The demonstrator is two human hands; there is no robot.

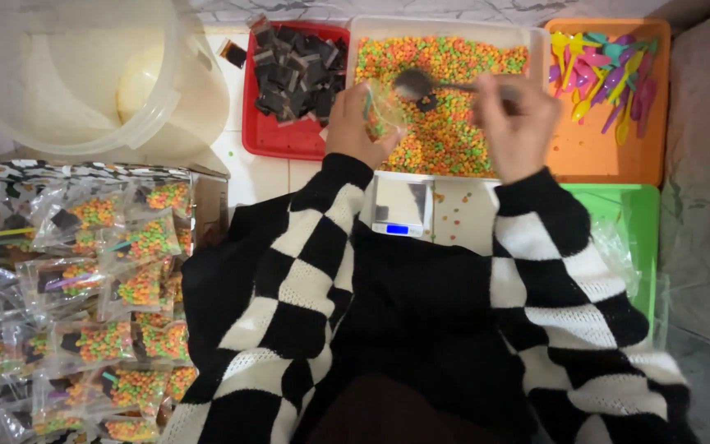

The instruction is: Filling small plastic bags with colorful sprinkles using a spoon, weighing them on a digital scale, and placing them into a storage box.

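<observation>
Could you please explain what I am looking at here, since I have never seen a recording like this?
This is one view from a camera on a person's head, looking down at their own arms in checkered sleeves. The left hand holds a small clear bag; the right hand holds a metal spoon over a white tray of colourful pellets. Around it lie a red tray of dark pieces, an orange tray of plastic spoons, a small scale and filled bags on the left.
</observation>
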